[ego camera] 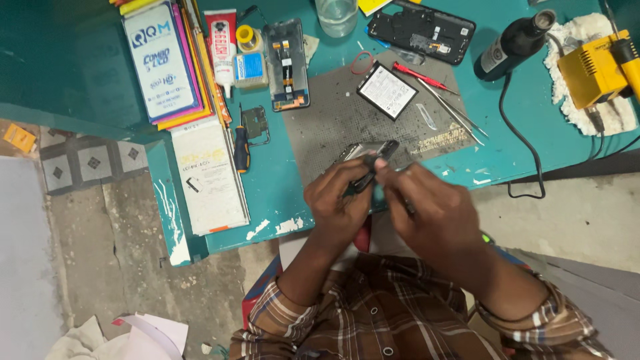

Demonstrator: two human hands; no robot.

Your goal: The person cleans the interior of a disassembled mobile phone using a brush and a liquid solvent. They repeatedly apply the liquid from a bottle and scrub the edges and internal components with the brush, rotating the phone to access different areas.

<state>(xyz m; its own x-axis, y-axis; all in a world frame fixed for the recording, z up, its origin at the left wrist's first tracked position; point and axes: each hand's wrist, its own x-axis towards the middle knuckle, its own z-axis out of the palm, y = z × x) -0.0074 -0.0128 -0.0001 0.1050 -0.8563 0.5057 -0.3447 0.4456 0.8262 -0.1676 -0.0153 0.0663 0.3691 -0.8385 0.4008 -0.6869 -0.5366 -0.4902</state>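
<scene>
Both hands [390, 200] at table edge [267, 230]

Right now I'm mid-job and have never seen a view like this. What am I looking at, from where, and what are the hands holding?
This is a single camera worn on a person's head, looking down. There is no machine, just two bare hands. The left hand and right hand together hold a small phone part over a grey work mat; blur hides the details. On the teal table lie a battery, a red screwdriver, tweezers, an opened phone frame, a glue tube, flat boxes and a yellow soldering station.
</scene>
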